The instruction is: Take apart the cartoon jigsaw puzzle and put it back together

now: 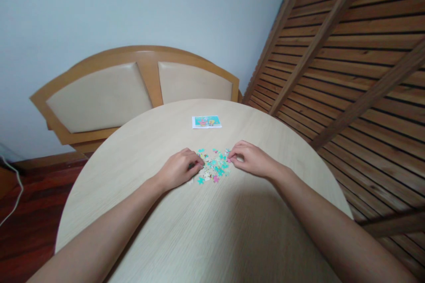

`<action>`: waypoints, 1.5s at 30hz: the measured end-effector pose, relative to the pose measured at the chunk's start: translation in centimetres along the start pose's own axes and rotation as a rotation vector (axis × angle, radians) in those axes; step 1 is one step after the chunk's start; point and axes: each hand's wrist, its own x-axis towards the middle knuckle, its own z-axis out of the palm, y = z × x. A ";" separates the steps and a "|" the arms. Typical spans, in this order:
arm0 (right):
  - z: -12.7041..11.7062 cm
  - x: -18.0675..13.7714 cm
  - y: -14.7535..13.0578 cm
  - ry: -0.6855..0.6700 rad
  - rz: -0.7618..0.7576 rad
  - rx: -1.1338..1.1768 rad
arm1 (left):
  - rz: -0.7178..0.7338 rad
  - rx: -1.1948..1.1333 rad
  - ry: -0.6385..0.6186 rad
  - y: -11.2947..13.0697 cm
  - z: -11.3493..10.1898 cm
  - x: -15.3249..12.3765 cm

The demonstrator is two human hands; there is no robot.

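Observation:
A loose heap of jigsaw puzzle pieces (217, 166) in turquoise, white and pink lies on the round table (199, 239). My left hand (181, 169) rests at the heap's left edge, thumb and fingers curled together; whatever is between them is hidden. On the opposite side, my right hand (254, 159) has its thumb and forefinger pinched on a pink puzzle piece (229, 159). Nearer to me, a separate pink piece (216, 179) and a turquoise piece (201, 181) lie at the heap's front. Behind the heap is a small picture card (207, 122) with a turquoise background and cartoon figures.
A wooden bench back with cream padded panels (99, 97) stands beyond the table, against a pale wall (149, 4). To the right leans a slatted wooden frame (348, 70). A white cable (20, 185) hangs at the far left above the reddish floor (43, 199).

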 end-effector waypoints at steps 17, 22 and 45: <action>0.6 0.2 -1.0 0.043 -0.138 -0.012 | -0.180 0.081 0.087 -0.3 -0.5 0.0; 2.0 0.6 -2.8 0.031 -0.283 0.031 | -0.210 0.122 0.135 -0.8 -0.4 -0.1; 2.8 0.2 -1.4 -0.020 -0.140 0.036 | -0.062 0.148 -0.005 -1.1 -1.0 -0.3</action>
